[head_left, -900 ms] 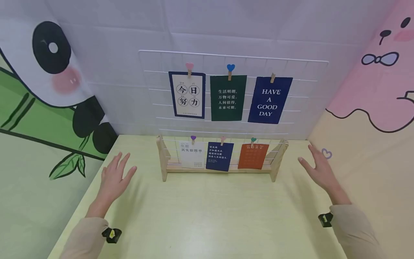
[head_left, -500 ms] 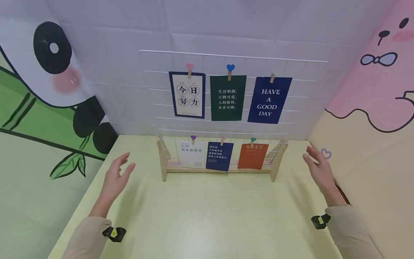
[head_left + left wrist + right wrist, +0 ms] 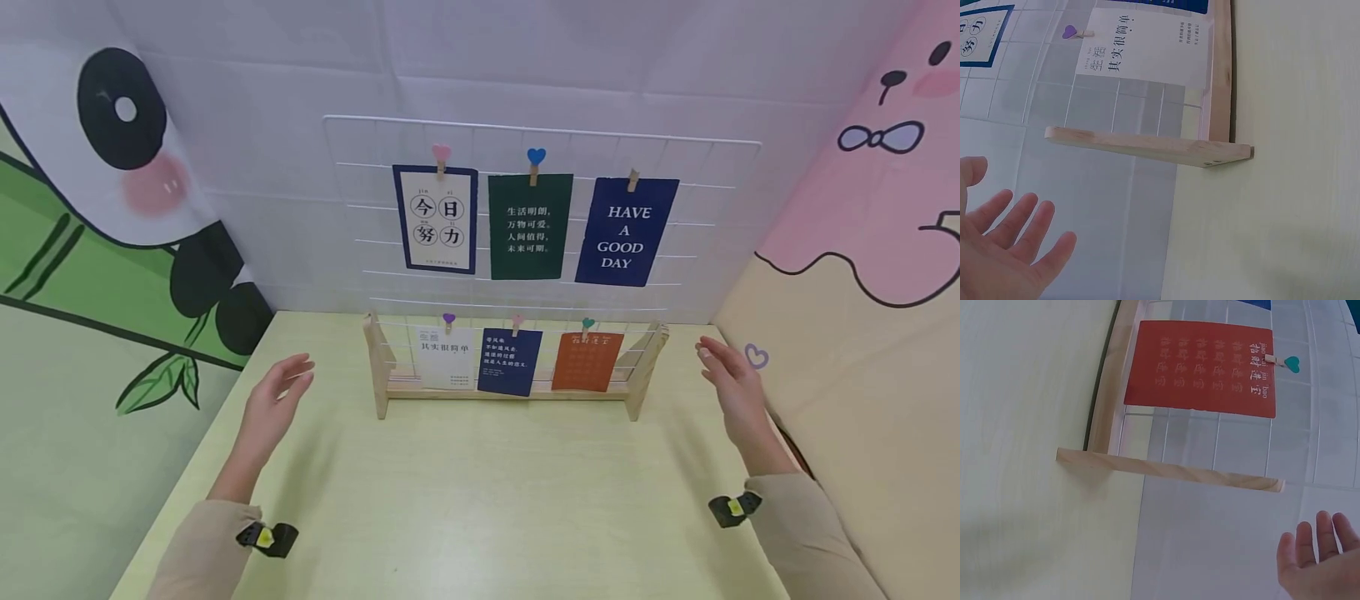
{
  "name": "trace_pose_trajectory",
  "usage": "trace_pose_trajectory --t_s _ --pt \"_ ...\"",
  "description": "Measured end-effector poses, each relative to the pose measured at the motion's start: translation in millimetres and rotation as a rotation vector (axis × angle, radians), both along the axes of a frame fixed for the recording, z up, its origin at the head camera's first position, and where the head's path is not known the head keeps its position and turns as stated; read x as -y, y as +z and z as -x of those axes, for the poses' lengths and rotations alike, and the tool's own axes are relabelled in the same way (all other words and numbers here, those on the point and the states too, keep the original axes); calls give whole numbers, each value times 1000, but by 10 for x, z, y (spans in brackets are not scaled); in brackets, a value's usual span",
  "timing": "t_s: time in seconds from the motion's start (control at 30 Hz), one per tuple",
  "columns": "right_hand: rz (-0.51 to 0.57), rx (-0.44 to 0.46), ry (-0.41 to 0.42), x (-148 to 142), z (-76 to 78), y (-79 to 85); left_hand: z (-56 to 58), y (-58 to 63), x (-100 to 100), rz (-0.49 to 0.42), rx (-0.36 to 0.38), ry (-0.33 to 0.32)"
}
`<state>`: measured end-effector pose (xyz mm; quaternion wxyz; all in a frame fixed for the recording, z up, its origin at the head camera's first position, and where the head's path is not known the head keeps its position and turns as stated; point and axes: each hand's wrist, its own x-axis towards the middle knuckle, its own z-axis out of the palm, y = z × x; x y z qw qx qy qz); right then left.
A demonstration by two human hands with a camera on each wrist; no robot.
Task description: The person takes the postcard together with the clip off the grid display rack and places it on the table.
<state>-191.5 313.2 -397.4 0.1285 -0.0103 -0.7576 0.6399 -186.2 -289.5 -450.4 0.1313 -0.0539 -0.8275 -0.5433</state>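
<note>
My left hand [image 3: 268, 408] hovers over the table's left side, fingers loosely bent and holding nothing. On the right side my right hand [image 3: 737, 396] is raised likewise, with nothing in it. Between them stands a white wire grid [image 3: 525, 304] in a wooden stand [image 3: 495, 397]. Clothespins fix the cards in two rows. The upper row has a white card with a blue border [image 3: 438, 220], a green card [image 3: 529, 227] and a blue card [image 3: 627, 233]. Below hang a white card [image 3: 1144, 47], a smaller blue card [image 3: 509, 363] and a red card [image 3: 1200, 369]. Neither hand touches the rack.
The pale wooden table [image 3: 480, 500] spreads in front of the rack. A white backdrop [image 3: 525, 50] rises behind. Cartoon-printed panels, a green one [image 3: 82, 275] at left and a pink one [image 3: 847, 217] at right, border the table.
Both hands have drawn their fingers from spread to loosely bent. The right forearm has shifted slightly left. The rack and cards have stayed in place.
</note>
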Motion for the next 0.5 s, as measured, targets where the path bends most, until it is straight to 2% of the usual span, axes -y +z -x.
trace_pose_trajectory --t_s 0.1,0.2,0.23,0.37,0.4,0.43,0.5 --pt "104 -42 30 51 13 26 115 -166 102 -84 -20 -44" --pt "172 -74 55 105 23 57 107 -117 50 -136 -32 -79" --pt "193 -84 64 124 26 68 56 -7 -20 -103 -19 -71" --pt "216 -96 91 194 41 114 -60 242 -202 -81 -13 -54" --pt "211 -95 98 209 47 125 -77 290 -238 -60 -10 -47" --pt "207 -91 105 224 52 135 -123 392 -303 -7 11 -23" --pt "188 -79 118 251 64 157 -132 455 -344 -2 13 -24"
